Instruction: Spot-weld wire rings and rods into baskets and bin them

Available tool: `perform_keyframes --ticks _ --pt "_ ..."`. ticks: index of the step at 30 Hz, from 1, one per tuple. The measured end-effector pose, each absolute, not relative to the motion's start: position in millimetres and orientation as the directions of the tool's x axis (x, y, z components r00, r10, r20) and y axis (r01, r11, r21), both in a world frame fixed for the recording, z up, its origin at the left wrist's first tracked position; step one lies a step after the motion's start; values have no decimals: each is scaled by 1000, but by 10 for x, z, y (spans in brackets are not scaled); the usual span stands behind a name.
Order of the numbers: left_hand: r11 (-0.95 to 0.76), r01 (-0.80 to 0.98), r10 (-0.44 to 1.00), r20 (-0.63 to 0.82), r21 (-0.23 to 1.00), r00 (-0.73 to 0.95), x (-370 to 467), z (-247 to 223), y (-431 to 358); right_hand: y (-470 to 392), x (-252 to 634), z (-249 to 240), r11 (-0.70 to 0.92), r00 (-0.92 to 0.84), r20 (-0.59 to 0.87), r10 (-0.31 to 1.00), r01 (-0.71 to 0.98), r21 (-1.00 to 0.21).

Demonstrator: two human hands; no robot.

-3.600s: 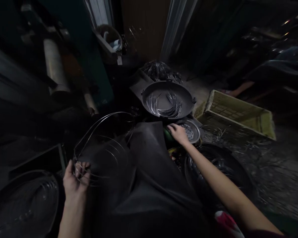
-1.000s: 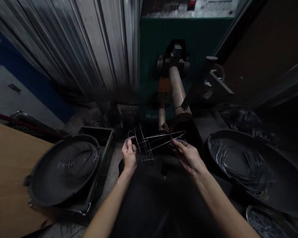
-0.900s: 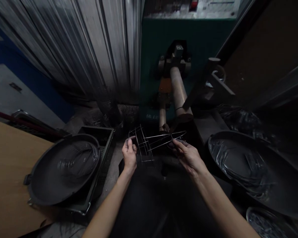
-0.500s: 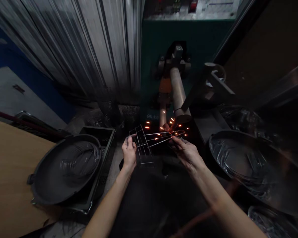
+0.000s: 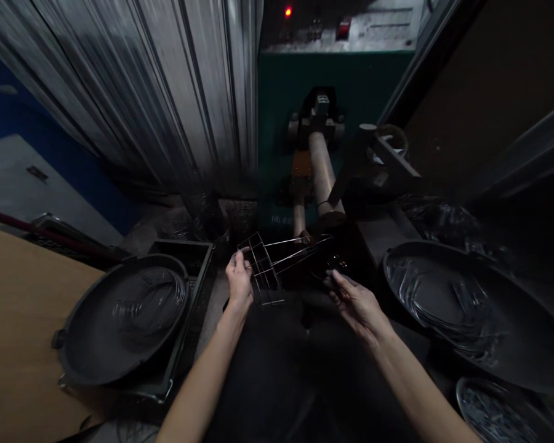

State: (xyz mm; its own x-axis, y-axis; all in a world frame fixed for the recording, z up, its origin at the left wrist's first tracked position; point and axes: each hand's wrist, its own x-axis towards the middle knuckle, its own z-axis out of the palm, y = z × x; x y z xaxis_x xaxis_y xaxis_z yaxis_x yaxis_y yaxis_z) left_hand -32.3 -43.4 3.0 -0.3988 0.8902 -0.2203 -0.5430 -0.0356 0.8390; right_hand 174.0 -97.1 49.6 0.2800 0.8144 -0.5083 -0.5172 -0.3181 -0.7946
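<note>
My left hand (image 5: 240, 280) is closed on the left end of a wire frame (image 5: 266, 269), a small open rack of thin shiny rods. Its long rods stretch right, to the tip of the lower electrode arm (image 5: 300, 215) of a spot welding machine. Above that hangs the thicker upper arm (image 5: 323, 175). To the right of the frame, apart from it, my right hand (image 5: 353, 301) has thumb and fingers pinched together. A thin dark line shows at its fingertips, too faint to name. A few small glints lie just above them.
A black round pan (image 5: 96, 332) with wire pieces rests on a dark crate (image 5: 178, 344) at left. Another large pan (image 5: 438, 295) with bent wires stands at right, above a bowl of small metal parts (image 5: 493, 415). The machine's green body (image 5: 277, 123) rises behind.
The bright sparks at the electrode tip have died down. My right hand has moved off the wire frame, down and to the right. A red lamp shows lit on the machine panel.
</note>
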Motion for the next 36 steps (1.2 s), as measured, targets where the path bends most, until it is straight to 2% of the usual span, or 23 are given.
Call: perform_keyframes --ticks 4,6,9,11,14,16,19,21,23,25,27,29,31,33,35,36 --pt "-64 -529 887 -195 847 -419 -336 96 -406 -998 1718 488 -338 244 -516 821 -522 -783" --pt "-78 -514 889 -174 854 -424 -338 136 -398 -1050 1645 510 -326 225 -468 855 -469 -821" --pt "-109 -488 878 -146 866 -456 -333 132 -406 -1206 1477 627 -269 155 -308 939 -228 -936" --pt "-146 -438 869 -96 887 -485 -327 67 -472 -1308 1363 762 -151 94 -152 984 -17 -988" --pt "-174 -324 871 -9 930 -492 -301 -93 -730 -1319 1265 947 97 44 110 993 228 -969" --pt "-144 -230 896 28 963 -442 -259 -212 -979 -1199 1272 982 151 47 175 983 320 -935" --pt "-122 -83 968 100 989 -230 -188 -370 -1327 -939 1371 869 2 69 25 997 320 -947" --pt "-179 -3 983 179 984 -38 -187 -445 -1468 -837 1463 716 -156 43 -150 988 237 -959" --pt "-228 42 973 227 973 30 -248 -497 -1513 -857 1549 542 -249 8 -251 968 156 -956" --pt "-157 5 980 157 988 -122 -351 -524 -1463 -991 1606 361 -237 -21 -242 970 123 -964" --pt "49 -193 965 -97 980 -244 -449 -508 -1337 -1195 1621 177 -169 -62 -179 982 135 -976" --pt "300 -429 916 -383 852 -120 -506 -441 -1181 -1431 1599 1 -105 -87 -123 989 186 -977" --pt "476 -556 834 -550 682 40 -504 -335 -1056 -1676 1573 -137 -33 -93 -60 994 267 -963" --pt "505 -624 772 -635 596 18 -446 -225 -1007 -1902 1602 -214 43 -138 -5 990 346 -937" --pt "454 -657 756 -650 602 -74 -358 -148 -1027 -2073 1773 -253 91 -173 21 985 406 -910" --pt "417 -659 768 -630 626 -113 -311 -129 -1042 -2140 1938 -275 76 -122 23 992 446 -892"
